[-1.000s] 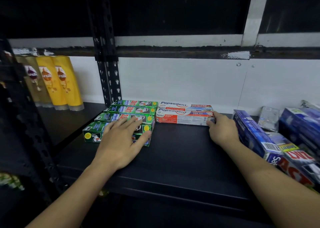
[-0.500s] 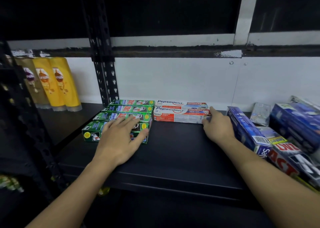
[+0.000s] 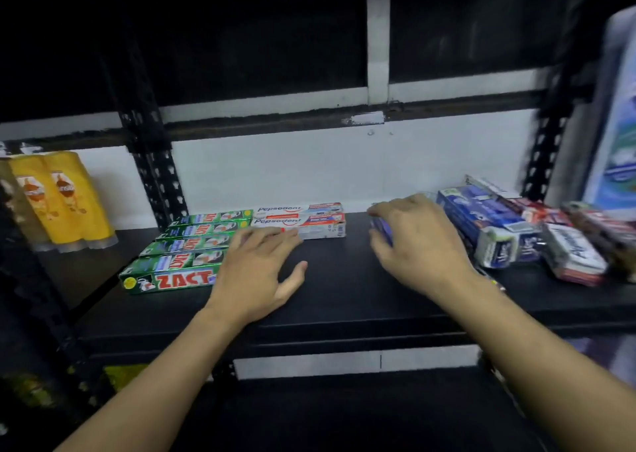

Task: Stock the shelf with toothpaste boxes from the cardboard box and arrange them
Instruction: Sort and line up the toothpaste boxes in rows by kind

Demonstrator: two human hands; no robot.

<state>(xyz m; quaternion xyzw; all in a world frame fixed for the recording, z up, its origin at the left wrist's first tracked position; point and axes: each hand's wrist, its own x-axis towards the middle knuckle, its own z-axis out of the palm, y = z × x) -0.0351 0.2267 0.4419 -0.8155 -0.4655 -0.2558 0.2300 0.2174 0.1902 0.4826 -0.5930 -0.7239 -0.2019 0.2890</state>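
Our left hand (image 3: 258, 272) lies flat, fingers straight, on the shelf (image 3: 344, 296), Zact boxes (image 3: 182, 265) at its 9 o'clock, Pepsodent boxes (image 3: 309, 221) at 1, while our right hand (image 3: 420, 245) curls round a blue box (image 3: 380, 228).

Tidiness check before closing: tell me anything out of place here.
The blue and red boxes on the right lie in a jumbled heap, tilted and overlapping; the right hand grips one blue box. The green ZACT boxes and Pepsodent boxes sit in neat rows.
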